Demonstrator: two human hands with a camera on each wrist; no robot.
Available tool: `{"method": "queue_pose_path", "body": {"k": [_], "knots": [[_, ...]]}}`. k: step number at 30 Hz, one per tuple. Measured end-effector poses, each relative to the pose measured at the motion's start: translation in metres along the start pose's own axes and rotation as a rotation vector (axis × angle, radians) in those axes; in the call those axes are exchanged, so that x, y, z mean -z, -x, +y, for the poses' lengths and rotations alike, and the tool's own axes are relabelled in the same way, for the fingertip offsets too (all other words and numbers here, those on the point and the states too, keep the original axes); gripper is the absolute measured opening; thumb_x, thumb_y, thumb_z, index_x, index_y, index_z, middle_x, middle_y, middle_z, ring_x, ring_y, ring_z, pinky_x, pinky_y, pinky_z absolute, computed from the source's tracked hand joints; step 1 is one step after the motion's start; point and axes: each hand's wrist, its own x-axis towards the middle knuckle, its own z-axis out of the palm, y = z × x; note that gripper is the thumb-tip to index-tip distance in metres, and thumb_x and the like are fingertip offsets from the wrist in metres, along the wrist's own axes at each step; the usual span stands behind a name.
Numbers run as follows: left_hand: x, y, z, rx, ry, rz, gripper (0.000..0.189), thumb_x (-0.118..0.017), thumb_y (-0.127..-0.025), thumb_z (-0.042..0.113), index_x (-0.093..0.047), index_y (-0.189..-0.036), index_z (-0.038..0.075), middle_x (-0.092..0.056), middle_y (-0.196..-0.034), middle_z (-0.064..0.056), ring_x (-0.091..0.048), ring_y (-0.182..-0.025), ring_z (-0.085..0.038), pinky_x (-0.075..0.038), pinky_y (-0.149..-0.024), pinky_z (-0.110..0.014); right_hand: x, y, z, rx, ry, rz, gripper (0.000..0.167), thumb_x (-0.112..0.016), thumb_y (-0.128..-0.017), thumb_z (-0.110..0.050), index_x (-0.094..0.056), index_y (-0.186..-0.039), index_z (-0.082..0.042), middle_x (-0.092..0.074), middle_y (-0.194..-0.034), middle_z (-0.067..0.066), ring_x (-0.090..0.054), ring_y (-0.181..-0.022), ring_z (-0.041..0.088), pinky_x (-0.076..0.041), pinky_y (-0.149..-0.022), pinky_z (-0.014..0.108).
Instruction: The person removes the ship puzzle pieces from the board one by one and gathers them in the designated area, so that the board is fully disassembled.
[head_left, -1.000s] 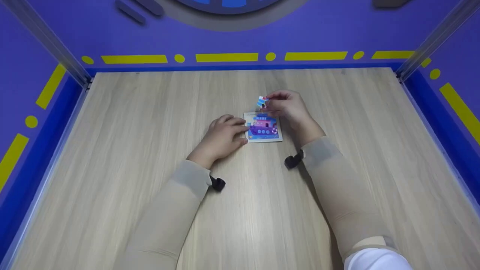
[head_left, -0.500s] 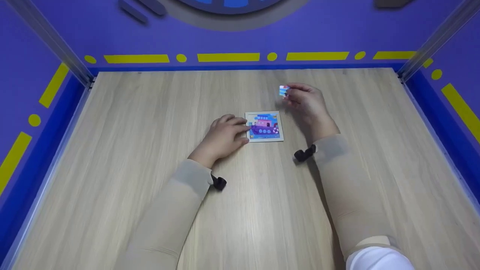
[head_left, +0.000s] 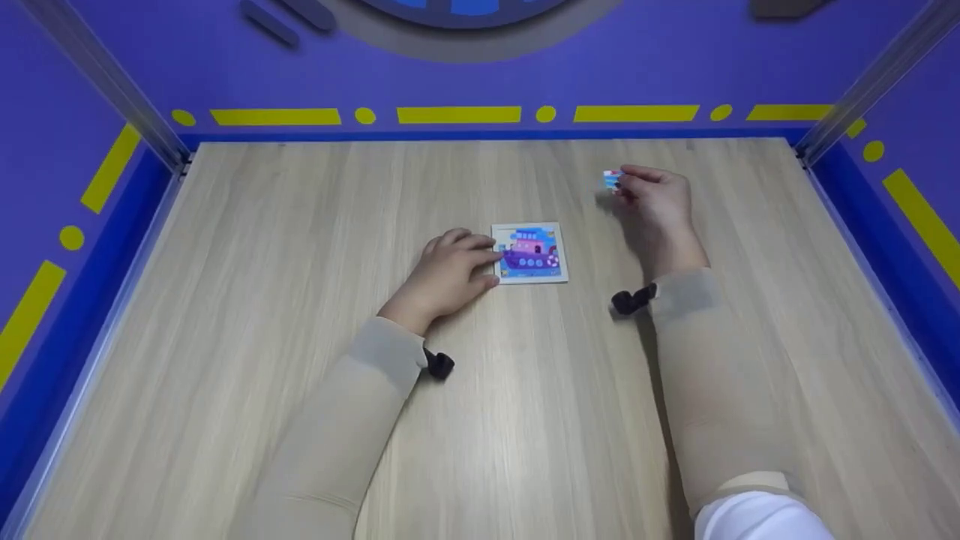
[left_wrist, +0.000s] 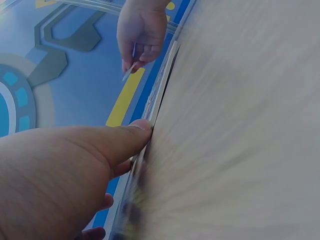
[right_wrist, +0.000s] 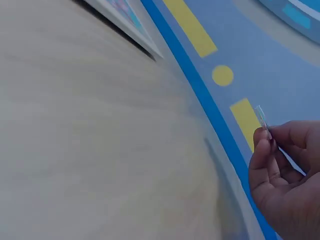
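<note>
A small square puzzle board [head_left: 564, 255] with a white rim and a pink and purple ship picture lies flat mid-table. At its upper left, a pale patch shows inside the rim. My left hand [head_left: 442, 277] rests at the board's left side, fingers spread; in the left wrist view the thumb [left_wrist: 135, 132] presses the board's edge [left_wrist: 161, 95]. Off to the right, above the table, my right hand [head_left: 660, 202] pinches a puzzle piece [head_left: 610, 180] between thumb and fingers. This thin piece [right_wrist: 262, 117] is seen nearly edge-on in the right wrist view, apart from the board.
The wood-grain table [head_left: 480, 420] runs back to a blue-purple wall [head_left: 450, 82] with yellow dashes and dots. Similar side walls stand at left and right. Dark wrist cameras [head_left: 440, 365] sit on both sleeves.
From over the board's top edge, my right hand has moved right and slightly back, carrying the puzzle piece. My left hand and the board have stayed in place.
</note>
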Motion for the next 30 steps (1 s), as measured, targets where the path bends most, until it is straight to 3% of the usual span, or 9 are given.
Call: {"method": "queue_pose_path", "body": {"k": [4, 7, 20, 26, 30], "knots": [[0.000, 0.000, 0.000, 0.001, 0.001, -0.005, 0.050, -0.067, -0.114, 0.043, -0.067, -0.160, 0.025, -0.054, -0.176, 0.000, -0.036, -0.171, -0.033, -0.023, -0.143, -0.060, 0.019, 0.000, -0.005, -0.067, -0.234, 0.062, 0.028, -0.079, -0.103, 0.002, -0.077, -0.130, 0.004, -0.076, -0.119, 0.013, -0.072, -0.087, 0.019, -0.066, -0.083, 0.025], [0.000, -0.001, 0.000, 0.004, -0.003, -0.003, 0.050, -0.067, -0.114, 0.043, -0.067, -0.160, 0.026, -0.054, -0.176, 0.001, -0.036, -0.171, -0.032, -0.022, -0.144, -0.059, 0.029, 0.001, -0.008, -0.104, -0.296, 0.092, 0.024, -0.082, -0.100, 0.003, -0.078, -0.124, 0.003, -0.076, -0.119, 0.014, -0.073, -0.086, 0.019, -0.067, -0.084, 0.027], [-0.001, 0.000, 0.000, 0.006, -0.005, -0.005, 0.050, -0.067, -0.114, 0.044, -0.066, -0.160, 0.026, -0.054, -0.176, 0.001, -0.036, -0.171, -0.032, -0.022, -0.144, -0.059, 0.048, -0.008, -0.012, -0.114, -0.003, 0.143, 0.037, -0.073, -0.107, 0.000, -0.073, -0.144, 0.002, -0.074, -0.123, 0.007, -0.079, -0.105, 0.018, -0.066, -0.105, 0.028], [0.000, 0.000, 0.001, 0.002, -0.001, -0.006, 0.050, -0.067, -0.114, 0.043, -0.066, -0.161, 0.026, -0.054, -0.176, 0.001, -0.036, -0.171, -0.032, -0.024, -0.143, -0.060, 0.054, -0.011, -0.011, -0.084, 0.118, 0.149, 0.044, -0.075, -0.106, 0.000, -0.069, -0.149, 0.006, -0.074, -0.114, 0.003, -0.083, -0.089, 0.009, -0.068, -0.096, 0.024], [0.001, 0.001, 0.001, 0.003, 0.003, -0.004, 0.050, -0.067, -0.114, 0.044, -0.066, -0.161, 0.026, -0.054, -0.176, 0.001, -0.036, -0.171, -0.032, -0.024, -0.143, -0.060, 0.057, -0.012, -0.011, -0.082, 0.174, 0.170, 0.044, -0.075, -0.106, -0.001, -0.067, -0.149, 0.006, -0.072, -0.116, 0.004, -0.082, -0.090, 0.008, -0.068, -0.095, 0.023]]}}
